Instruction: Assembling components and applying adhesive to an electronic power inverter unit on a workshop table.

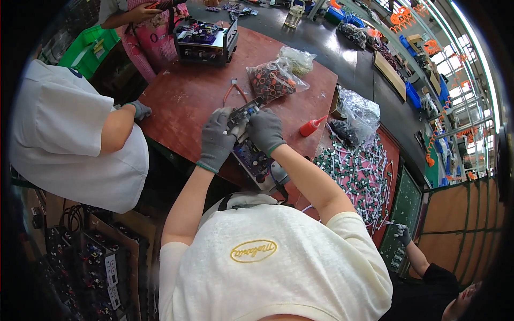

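Note:
In grey gloves, my left hand (216, 138) and my right hand (265, 130) are closed around the two sides of a dark panel with small electronic parts (246, 114). The panel is tilted at the far side of an open electronic unit with a purple circuit board (251, 160), which lies on the red table close to my body. My fingertips and part of the panel are hidden by the gloves. Just beyond my left hand lie red-handled cutters (235, 93). To the right of my right hand lies a red squeeze bottle (310, 127) with a thin nozzle.
Clear bags of small black-and-orange parts (276, 81) lie beyond my hands. Another open unit (207, 41) stands at the far left. Many green connectors with white wires (356, 171) cover the right side. People stand to the left; another gloved hand (402, 234) is at right.

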